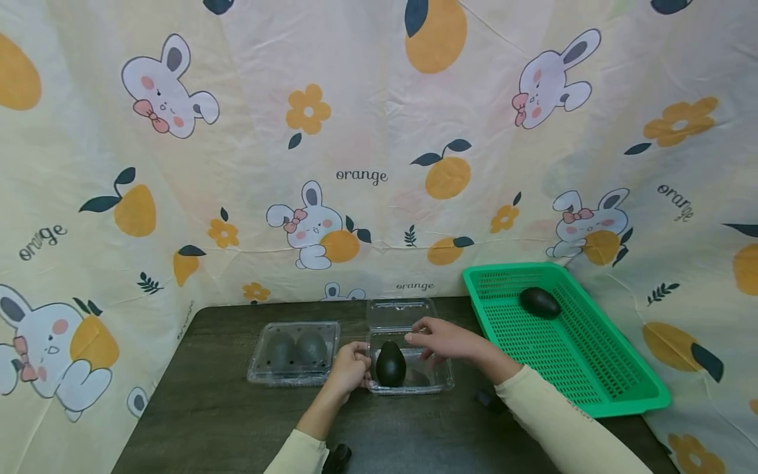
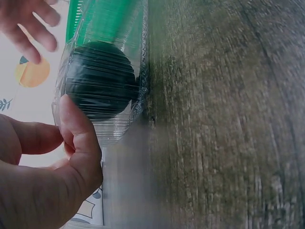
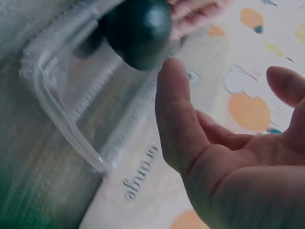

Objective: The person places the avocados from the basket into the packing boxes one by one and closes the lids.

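A dark avocado [image 1: 391, 364] sits in the left half of an open clear plastic clamshell box [image 1: 429, 382], whose lid [image 1: 401, 313] is tipped back behind it. My left hand [image 1: 351, 368] pinches the box's left edge between thumb and fingers, as the left wrist view shows beside the dark avocado [image 2: 101, 78]. Over the box's right side hovers my right hand [image 1: 444, 339], its fingers loosely bent and apart from the avocado. In the right wrist view that hand [image 3: 228, 148] holds nothing, and the avocado [image 3: 140, 33] lies beyond its fingertips.
To the left stands a closed clear box [image 1: 294, 352] with two avocados inside. A green plastic basket [image 1: 583, 359] on the right holds another dark avocado [image 1: 539, 303]. Small black objects lie near both forearms on the dark wooden table [image 1: 237, 428]. A printed curtain [image 1: 379, 131] hangs behind.
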### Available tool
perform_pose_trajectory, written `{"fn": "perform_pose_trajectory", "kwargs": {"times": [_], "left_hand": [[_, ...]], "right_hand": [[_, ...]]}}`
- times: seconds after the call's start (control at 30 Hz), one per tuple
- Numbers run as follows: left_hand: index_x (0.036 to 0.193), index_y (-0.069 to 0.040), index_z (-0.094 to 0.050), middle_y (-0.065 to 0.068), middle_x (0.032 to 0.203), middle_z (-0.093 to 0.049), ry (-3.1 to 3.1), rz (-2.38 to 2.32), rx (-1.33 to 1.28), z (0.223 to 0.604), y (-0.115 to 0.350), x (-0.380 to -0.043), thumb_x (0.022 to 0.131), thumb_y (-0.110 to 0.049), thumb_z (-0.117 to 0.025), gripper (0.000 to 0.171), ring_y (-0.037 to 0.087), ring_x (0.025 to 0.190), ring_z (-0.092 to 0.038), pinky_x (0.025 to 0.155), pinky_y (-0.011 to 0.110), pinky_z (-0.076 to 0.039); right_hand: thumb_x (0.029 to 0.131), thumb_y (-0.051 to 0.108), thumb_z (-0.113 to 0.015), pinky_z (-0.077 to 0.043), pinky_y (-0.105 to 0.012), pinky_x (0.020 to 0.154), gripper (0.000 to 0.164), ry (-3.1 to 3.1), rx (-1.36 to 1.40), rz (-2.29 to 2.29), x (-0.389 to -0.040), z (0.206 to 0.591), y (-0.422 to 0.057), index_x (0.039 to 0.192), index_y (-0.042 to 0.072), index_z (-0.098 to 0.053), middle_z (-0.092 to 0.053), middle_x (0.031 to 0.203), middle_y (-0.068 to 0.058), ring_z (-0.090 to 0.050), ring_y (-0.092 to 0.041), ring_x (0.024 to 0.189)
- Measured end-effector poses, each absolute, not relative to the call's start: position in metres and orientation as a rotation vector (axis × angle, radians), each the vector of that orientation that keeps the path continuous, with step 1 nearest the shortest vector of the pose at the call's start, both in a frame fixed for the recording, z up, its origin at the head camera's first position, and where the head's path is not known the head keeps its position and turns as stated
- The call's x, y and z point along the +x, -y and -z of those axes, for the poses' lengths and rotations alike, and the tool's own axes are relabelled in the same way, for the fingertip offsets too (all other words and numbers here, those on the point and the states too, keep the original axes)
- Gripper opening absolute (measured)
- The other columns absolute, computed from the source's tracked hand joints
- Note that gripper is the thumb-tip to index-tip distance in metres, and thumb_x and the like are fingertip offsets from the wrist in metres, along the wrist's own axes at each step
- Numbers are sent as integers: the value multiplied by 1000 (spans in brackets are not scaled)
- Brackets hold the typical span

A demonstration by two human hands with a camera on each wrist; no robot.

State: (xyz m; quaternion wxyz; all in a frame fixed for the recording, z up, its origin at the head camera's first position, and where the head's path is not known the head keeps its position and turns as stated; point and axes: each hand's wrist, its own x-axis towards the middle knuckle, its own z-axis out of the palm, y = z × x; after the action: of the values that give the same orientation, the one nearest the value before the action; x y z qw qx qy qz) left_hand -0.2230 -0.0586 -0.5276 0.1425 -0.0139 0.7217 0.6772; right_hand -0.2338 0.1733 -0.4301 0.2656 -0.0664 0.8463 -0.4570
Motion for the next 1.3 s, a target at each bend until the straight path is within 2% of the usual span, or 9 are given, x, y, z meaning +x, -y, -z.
{"fn": "perform_pose_trajectory", "kwargs": {"times": [0.27,0.53,0.73,0.93,1.07,1.1,1.13,1.2,1.3], "left_hand": [[138,18,-43,9,87,-52,-2090,-1942,-64,528,59,-224,93,15,-44,45,14,59,-47,46,20,-52],[135,17,-44,7,86,-52,-2089,-1960,-56,528,59,-223,92,15,-45,44,13,58,-48,45,19,-52],[136,18,-44,6,84,-52,-2076,-1970,-40,529,58,-221,91,15,-45,44,13,57,-48,45,19,-52],[136,18,-43,6,83,-51,-2073,-1976,-40,529,58,-221,92,14,-44,44,12,57,-48,46,18,-52],[137,18,-42,5,83,-49,-2077,-1968,-40,530,58,-221,93,14,-44,44,12,57,-47,46,18,-51],[137,19,-42,5,83,-49,-2081,-1966,-39,531,58,-222,94,14,-44,44,13,58,-47,46,18,-51],[137,19,-42,5,84,-49,-2081,-1967,-37,531,59,-222,94,14,-43,44,13,57,-47,46,18,-50],[137,19,-42,5,84,-49,-2079,-1970,-34,531,59,-222,93,14,-43,44,13,58,-47,46,18,-50],[138,18,-42,6,86,-50,-2066,-1978,-34,530,59,-222,94,13,-43,44,13,58,-47,46,18,-50]], "right_hand": [[108,26,-57,-62,-49,94,50,-2287,-361,1471,-227,416,-204,146,-4,-46,-61,131,-23,-67,-35,114],[106,24,-60,-58,-52,103,55,-2341,-431,1585,-219,411,-237,148,-7,-41,-54,143,-29,-62,-41,125],[103,22,-65,-61,-41,99,54,-2481,-416,1574,-219,406,-265,147,-2,-43,-52,146,-26,-58,-44,130],[102,18,-67,-60,-23,91,56,-2592,-496,1552,-225,406,-295,148,-2,-41,-47,149,-27,-52,-50,133],[102,17,-66,-58,-18,90,56,-2621,-511,1565,-230,410,-316,149,-2,-41,-45,151,-26,-48,-50,135],[102,17,-66,-58,-18,90,56,-2632,-507,1562,-233,411,-321,149,-1,-41,-44,152,-26,-53,-41,135],[103,18,-66,-57,-17,90,56,-2644,-492,1552,-234,412,-326,149,-1,-41,-44,152,-26,-52,-40,135],[103,19,-65,-57,-16,89,56,-2668,-460,1536,-238,413,-336,149,-1,-40,-43,153,-27,-58,-22,131],[104,22,-65,-55,-13,87,58,-2719,-388,1486,-243,412,-351,150,-2,-39,-42,153,-28,-56,4,120]]}}
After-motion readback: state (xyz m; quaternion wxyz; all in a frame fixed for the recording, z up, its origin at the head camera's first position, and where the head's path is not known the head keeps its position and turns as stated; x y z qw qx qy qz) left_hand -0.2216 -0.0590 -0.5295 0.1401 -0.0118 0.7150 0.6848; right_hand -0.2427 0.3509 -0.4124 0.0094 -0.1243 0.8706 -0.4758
